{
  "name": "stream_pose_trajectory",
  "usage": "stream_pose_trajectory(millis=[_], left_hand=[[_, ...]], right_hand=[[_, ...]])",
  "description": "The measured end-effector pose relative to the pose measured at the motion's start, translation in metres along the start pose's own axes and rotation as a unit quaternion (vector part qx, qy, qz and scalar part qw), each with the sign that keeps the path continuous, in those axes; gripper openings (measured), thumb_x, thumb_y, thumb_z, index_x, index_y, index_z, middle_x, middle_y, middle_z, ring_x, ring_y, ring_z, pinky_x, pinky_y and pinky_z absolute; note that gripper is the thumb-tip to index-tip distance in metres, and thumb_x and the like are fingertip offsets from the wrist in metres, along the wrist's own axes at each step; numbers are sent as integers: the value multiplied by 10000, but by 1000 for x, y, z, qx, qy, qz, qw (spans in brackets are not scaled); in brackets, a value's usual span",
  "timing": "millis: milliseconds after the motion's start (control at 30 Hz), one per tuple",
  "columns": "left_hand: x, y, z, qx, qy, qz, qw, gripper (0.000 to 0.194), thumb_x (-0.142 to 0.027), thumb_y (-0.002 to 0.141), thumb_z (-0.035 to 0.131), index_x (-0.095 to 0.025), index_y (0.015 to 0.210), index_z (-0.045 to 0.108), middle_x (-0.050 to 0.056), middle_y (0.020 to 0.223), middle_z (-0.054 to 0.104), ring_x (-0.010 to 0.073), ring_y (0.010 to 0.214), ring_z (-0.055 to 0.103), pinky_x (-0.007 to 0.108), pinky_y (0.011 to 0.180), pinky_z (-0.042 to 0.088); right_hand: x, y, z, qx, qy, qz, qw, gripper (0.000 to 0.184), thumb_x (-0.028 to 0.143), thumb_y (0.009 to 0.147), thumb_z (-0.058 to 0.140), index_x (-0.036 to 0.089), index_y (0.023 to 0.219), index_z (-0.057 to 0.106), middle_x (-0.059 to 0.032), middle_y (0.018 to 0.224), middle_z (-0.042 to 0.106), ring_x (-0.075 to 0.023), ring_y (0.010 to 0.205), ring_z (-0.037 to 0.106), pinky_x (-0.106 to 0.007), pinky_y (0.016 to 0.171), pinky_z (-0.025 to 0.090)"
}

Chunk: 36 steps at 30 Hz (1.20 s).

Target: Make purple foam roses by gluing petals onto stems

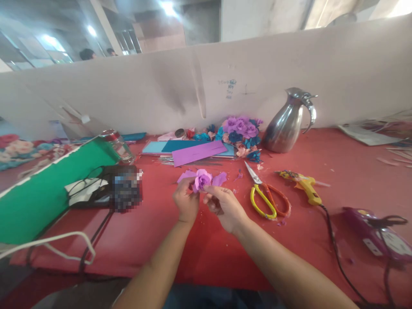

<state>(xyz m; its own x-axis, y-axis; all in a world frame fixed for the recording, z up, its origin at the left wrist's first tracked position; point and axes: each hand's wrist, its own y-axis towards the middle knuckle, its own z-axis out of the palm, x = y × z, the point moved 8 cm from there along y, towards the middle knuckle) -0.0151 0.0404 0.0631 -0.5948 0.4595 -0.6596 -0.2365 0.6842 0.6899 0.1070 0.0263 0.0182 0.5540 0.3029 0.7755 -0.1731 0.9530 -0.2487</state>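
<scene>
Between my two hands is a purple paper flower (202, 179), held up over the red table. The fingers of my left hand (187, 201) are closed on its left side and underside. My right hand (225, 206) pinches a petal at the lower right, thumb and forefinger together. Loose purple petals (219, 179) lie just behind the flower. Beyond them a purple paper strip (199, 153) rests on blue sheets (154, 148). To the right of my right hand lie scissors (257, 182) with one yellow and one orange handle.
A yellow glue gun (307, 189) with a black cord lies right of the scissors, near a purple power strip (375, 236). Behind stand a steel jug (286, 122) and a bunch of paper flowers (241, 131). A green panel (54, 189) and glass jar (118, 146) are at left.
</scene>
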Motion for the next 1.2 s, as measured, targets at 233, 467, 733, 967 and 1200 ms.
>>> stream_pose_trajectory(millis=[233, 467, 733, 967, 1200], left_hand=[[-3, 1, 0, -5, 9, 13, 1000, 125, -300, 749, 610, -192, 704, 654, -6, 634, 652, 132, 564, 524, 237, 577, 414], [-1, 0, 0, -3, 15, 11, 1000, 122, -297, 768, 617, -193, 725, 663, 1, 655, 661, 133, 586, 542, 235, 591, 417], [6, -2, 5, 29, -30, -38, 998, 105, -287, 706, 639, -191, 733, 672, -14, 638, 652, 139, 592, 536, 239, 579, 414], [12, -2, 8, 37, -69, -97, 992, 134, -311, 689, 654, -178, 687, 669, -23, 602, 613, 132, 590, 518, 231, 586, 411], [18, -3, 10, 29, -94, -124, 987, 157, -335, 682, 678, -179, 684, 672, -11, 646, 640, 142, 634, 529, 238, 621, 424]], right_hand=[[0, -1, 2, 6, 8, 9, 1000, 312, 378, 568, 775, 173, 523, 544, 23, 503, 567, -43, 416, 292, -242, 440, 134], [-4, 1, 0, 0, 12, 13, 1000, 339, 392, 554, 797, 169, 516, 545, 36, 480, 531, -30, 395, 248, -248, 431, 88], [11, -1, 2, -10, -70, -79, 994, 242, 340, 582, 797, 179, 568, 618, 48, 496, 533, -68, 486, 376, -245, 509, 262], [12, -2, -2, -30, -68, -93, 993, 312, 408, 617, 774, 185, 557, 564, 47, 494, 535, -64, 454, 335, -249, 495, 256], [17, -4, -5, -41, -47, -129, 990, 285, 397, 706, 691, 177, 572, 570, 49, 486, 518, -63, 444, 333, -238, 477, 250]])
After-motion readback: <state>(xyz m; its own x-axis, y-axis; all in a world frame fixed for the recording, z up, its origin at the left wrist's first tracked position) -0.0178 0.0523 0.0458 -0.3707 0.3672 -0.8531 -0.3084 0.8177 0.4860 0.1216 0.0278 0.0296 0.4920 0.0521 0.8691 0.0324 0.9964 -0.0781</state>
